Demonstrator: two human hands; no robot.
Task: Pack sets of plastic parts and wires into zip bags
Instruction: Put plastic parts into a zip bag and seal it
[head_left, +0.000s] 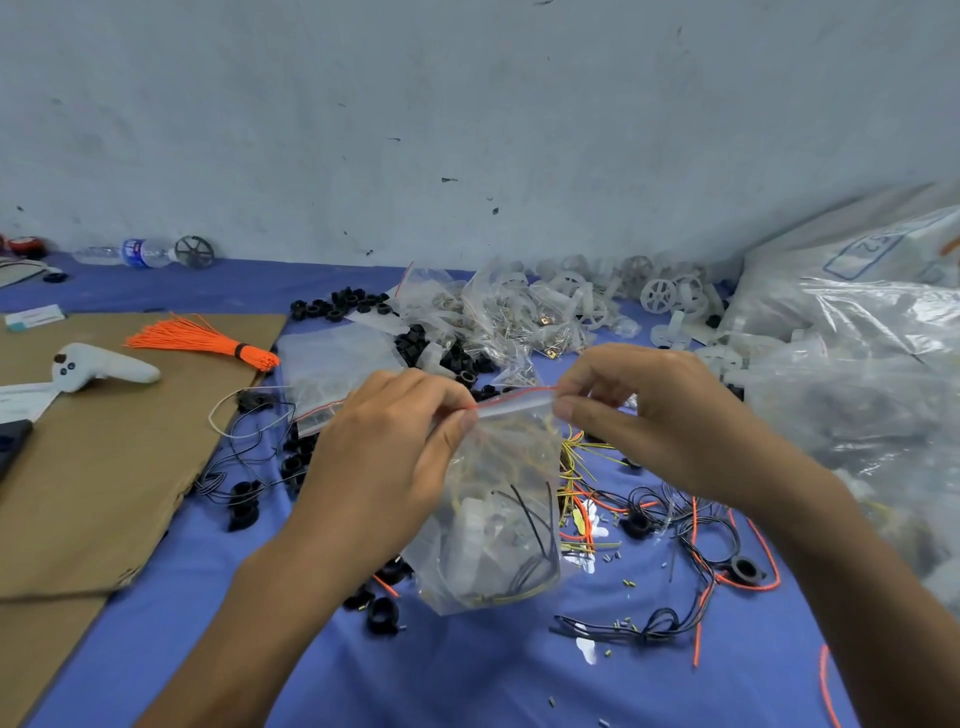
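Note:
A clear zip bag (493, 525) with a red seal strip hangs above the blue cloth at the centre. Inside it lie white plastic parts, black wires and yellow wires. My left hand (384, 457) pinches the left end of the seal between thumb and fingers. My right hand (639, 410) pinches the right end of the same strip. The strip is stretched nearly level between the two hands. Loose black, orange and yellow wires (675, 525) lie on the cloth under and to the right of the bag.
Black plastic rings (447, 358) and small filled bags (467, 312) lie behind the hands. White wheels (660, 296) pile at the back right beside large plastic sacks (857, 374). A cardboard sheet (98, 467) at left holds an orange wire bundle (208, 340) and a white controller (101, 366).

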